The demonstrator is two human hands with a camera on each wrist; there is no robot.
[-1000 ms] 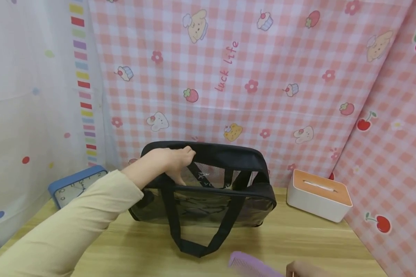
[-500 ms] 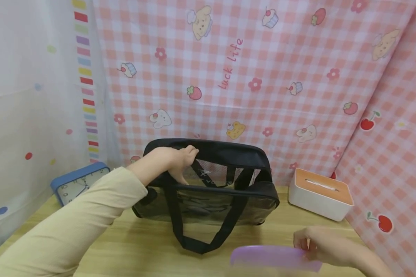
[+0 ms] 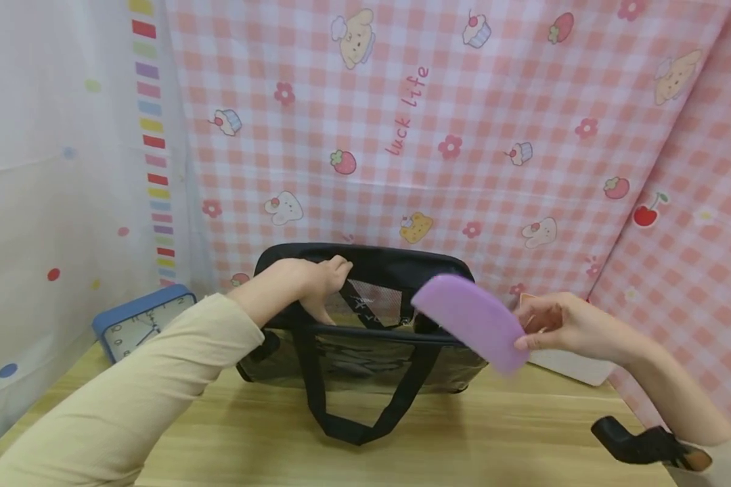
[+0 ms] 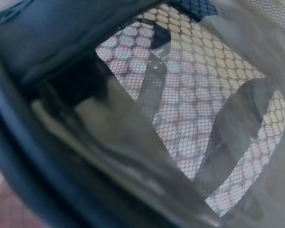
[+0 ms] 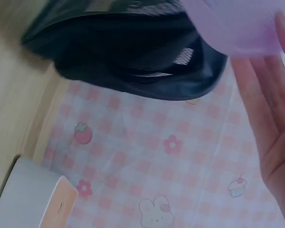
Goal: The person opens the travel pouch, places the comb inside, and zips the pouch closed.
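A black travel bag with clear sides and mesh stands on the table, its top unzipped. My left hand reaches over its left part in the head view and grips the edge of the opening, fingers at the back flap and thumb toward the front rim. The left wrist view looks into the bag, without the fingers in sight. My right hand pinches a purple comb by its right end, above the bag's right front corner. In the right wrist view the comb is partly cut off.
On the left stands a blue clock, partly behind my left sleeve. A white tissue box with an orange top sits at the right, mostly behind my right hand. Pink checked cloth hangs behind the bag.
My right hand has come up from the table's front edge, lifting the comb to the bag's opening. The left hand stays at the bag.
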